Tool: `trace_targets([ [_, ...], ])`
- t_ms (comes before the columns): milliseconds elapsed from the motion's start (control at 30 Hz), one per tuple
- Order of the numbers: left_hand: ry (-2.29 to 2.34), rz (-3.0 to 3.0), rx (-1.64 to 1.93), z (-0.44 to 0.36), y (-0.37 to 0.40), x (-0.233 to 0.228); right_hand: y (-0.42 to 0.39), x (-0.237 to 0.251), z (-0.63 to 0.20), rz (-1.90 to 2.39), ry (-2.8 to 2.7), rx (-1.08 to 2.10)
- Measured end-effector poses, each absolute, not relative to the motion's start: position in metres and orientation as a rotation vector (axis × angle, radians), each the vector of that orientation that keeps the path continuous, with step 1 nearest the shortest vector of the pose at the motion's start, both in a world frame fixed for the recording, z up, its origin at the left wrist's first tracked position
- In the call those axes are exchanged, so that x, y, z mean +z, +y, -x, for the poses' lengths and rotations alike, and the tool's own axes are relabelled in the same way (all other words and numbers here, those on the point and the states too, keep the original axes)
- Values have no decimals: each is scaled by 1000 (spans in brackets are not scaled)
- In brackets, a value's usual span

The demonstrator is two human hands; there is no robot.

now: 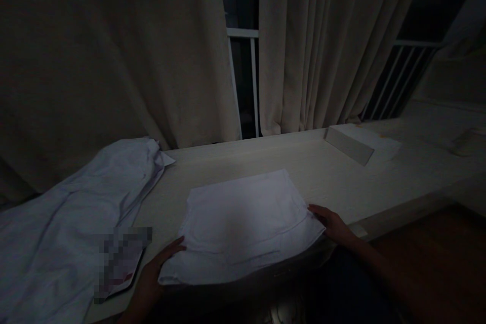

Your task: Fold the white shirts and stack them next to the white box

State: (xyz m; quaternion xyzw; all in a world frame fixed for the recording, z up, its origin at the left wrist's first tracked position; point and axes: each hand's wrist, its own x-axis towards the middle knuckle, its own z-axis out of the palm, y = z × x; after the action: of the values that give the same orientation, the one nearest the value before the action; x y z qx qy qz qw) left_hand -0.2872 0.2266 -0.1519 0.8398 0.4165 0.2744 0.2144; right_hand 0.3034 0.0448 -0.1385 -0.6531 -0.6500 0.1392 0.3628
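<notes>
Left hand [156,264] and right hand [331,220] sit at opposite sides of a folded white cloth [243,217], fingers at its edges — whether they pinch it I cannot tell. It lies flat on the pale table [304,154], at the front edge. Left of it, a rumpled heap of white fabric [102,187] lies beside a dark-edged flat object [127,276], partly blurred out. Beige curtains [182,61] hang behind — a grey block [349,146] rests far right.
</notes>
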Motion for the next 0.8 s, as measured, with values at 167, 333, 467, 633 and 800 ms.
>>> trace_targets([
  [167, 1137, -2342, 790, 285, 229, -153, 47, -140, -313, 1628, -1818, 293],
  [333, 1166, -2348, 773, 282, 231, -151, 47, -131, -307, 1653, -2038, 186],
  [467, 1212, -2243, 784, 274, 230, -148, 54, -128, -305, 1648, -2131, 140],
  [633, 1364, -2033, 777, 267, 231, -150, 67, -136, -308, 1602, -2147, 4],
  [800, 1378, -2294, 801, 271, 228, -142, 69, -132, -309, 1569, -2166, -21],
])
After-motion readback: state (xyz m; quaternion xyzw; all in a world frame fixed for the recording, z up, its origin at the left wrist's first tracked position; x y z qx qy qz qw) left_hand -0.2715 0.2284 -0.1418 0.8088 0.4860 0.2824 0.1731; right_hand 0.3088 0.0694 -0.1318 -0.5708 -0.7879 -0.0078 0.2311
